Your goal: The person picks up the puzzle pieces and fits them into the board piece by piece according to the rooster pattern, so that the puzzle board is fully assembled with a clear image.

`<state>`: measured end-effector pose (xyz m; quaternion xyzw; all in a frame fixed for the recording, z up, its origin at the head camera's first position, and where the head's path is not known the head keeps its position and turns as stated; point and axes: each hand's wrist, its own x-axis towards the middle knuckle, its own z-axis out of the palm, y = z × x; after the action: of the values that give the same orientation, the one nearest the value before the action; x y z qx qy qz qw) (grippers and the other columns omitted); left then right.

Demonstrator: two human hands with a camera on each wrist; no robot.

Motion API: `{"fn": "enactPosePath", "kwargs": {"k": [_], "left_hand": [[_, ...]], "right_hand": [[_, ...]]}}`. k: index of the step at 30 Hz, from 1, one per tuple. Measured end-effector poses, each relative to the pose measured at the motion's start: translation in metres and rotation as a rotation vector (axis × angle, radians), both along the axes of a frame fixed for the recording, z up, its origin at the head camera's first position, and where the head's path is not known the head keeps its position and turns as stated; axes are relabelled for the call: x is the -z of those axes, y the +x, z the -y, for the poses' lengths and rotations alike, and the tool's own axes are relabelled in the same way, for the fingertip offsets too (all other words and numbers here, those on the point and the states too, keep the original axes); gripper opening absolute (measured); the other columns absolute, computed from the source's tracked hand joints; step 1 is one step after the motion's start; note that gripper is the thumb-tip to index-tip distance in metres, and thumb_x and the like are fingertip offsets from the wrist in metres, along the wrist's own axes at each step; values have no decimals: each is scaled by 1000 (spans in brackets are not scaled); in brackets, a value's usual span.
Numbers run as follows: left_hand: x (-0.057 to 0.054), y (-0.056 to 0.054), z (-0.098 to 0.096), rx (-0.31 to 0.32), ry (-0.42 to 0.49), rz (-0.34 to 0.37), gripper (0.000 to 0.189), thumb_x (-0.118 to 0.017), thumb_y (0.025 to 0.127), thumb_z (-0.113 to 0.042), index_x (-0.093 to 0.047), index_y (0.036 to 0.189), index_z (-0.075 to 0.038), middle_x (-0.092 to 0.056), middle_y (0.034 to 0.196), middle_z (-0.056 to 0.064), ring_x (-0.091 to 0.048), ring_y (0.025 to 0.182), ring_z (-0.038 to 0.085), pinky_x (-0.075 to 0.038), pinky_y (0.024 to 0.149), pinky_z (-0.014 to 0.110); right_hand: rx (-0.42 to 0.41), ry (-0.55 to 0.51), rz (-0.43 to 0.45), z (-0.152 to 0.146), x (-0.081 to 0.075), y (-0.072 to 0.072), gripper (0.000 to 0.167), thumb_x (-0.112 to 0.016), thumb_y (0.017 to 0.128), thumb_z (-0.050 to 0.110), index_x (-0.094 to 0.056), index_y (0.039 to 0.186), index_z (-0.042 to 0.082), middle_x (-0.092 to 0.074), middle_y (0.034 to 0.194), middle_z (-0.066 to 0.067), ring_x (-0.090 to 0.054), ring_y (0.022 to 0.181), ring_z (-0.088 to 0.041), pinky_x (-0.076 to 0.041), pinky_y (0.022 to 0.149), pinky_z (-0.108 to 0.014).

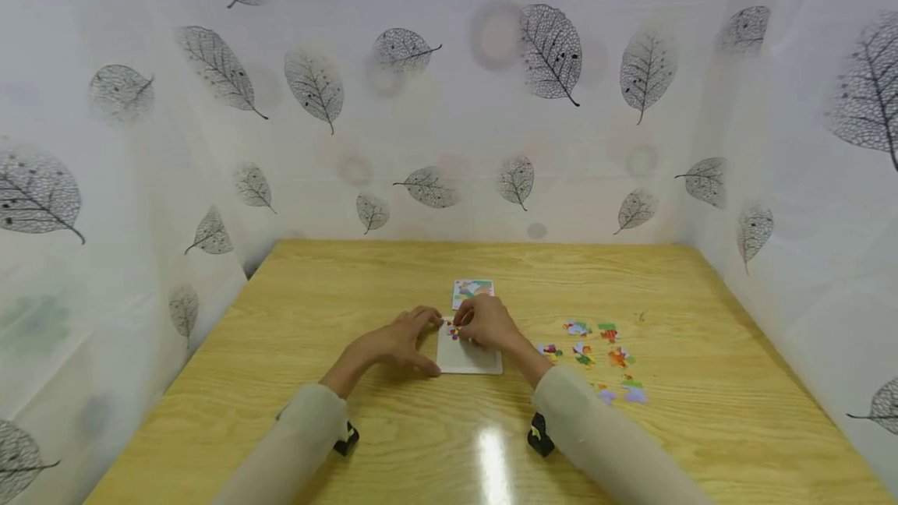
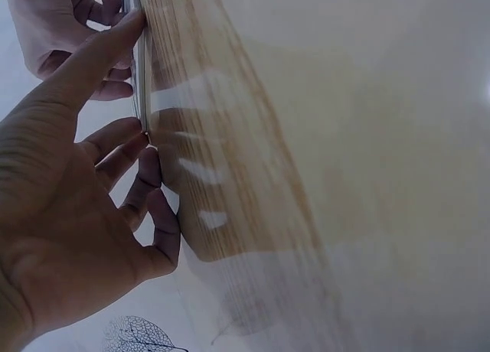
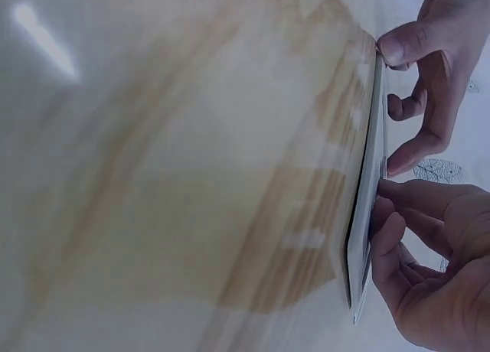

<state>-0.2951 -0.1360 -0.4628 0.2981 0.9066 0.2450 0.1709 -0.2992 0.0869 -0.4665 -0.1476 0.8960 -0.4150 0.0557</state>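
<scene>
In the head view a square white puzzle tray (image 1: 471, 361) lies on the table between both hands. My left hand (image 1: 403, 343) is spread along its left side, thumb at the near corner and fingertips by the far corner. In the left wrist view that thumb (image 2: 107, 50) touches the tray's edge. My right hand (image 1: 489, 323) reaches over the tray with bent fingers, pinching a small multicoloured jigsaw piece (image 1: 452, 331) at its far left corner. The fingers partly cover the piece. The right wrist view shows my right fingertips right at the tray (image 3: 366, 191).
A colourful picture card (image 1: 471, 287) lies just beyond the tray. Several loose jigsaw pieces (image 1: 620, 357) are scattered on the wooden table (image 1: 351, 279) to the right. Leaf-printed curtains (image 1: 449, 123) surround the table at the back and sides.
</scene>
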Motion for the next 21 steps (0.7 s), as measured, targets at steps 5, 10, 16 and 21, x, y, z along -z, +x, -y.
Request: {"fn": "enactPosePath", "kwargs": {"k": [5, 10, 16, 21], "left_hand": [[2, -1, 1, 8, 12, 1, 91, -89, 81, -41, -43, 151, -6, -39, 158, 12, -40, 139, 36, -39, 116, 54], [1, 0, 1, 0, 11, -2, 89, -90, 80, -40, -44, 149, -7, -41, 156, 11, -41, 139, 35, -39, 116, 54], [-2, 3, 0, -13, 0, -1, 91, -90, 80, -38, -41, 151, -11, -40, 158, 10, -40, 142, 36, -37, 117, 54], [-4, 5, -1, -17, 5, 10, 95, -90, 79, -37, -38, 156, -15, -37, 161, 12, -37, 144, 39, -36, 117, 60]], "right_hand": [[5, 42, -47, 7, -1, 1, 12, -79, 79, -5, -76, 87, 4, -74, 83, -7, -65, 66, -14, -54, 57, -26], [14, 47, -26, 7, -4, 3, 11, -80, 81, -2, -77, 90, 4, -75, 86, -9, -64, 61, -14, -52, 53, -25], [15, -29, 13, -3, -6, 4, 9, -77, 90, 5, -77, 99, 2, -76, 94, -9, -62, 57, -15, -50, 48, -23], [38, -109, 30, -20, -14, 7, 11, -71, 97, 8, -76, 105, 1, -71, 99, -8, -61, 55, -18, -47, 46, -22]]}}
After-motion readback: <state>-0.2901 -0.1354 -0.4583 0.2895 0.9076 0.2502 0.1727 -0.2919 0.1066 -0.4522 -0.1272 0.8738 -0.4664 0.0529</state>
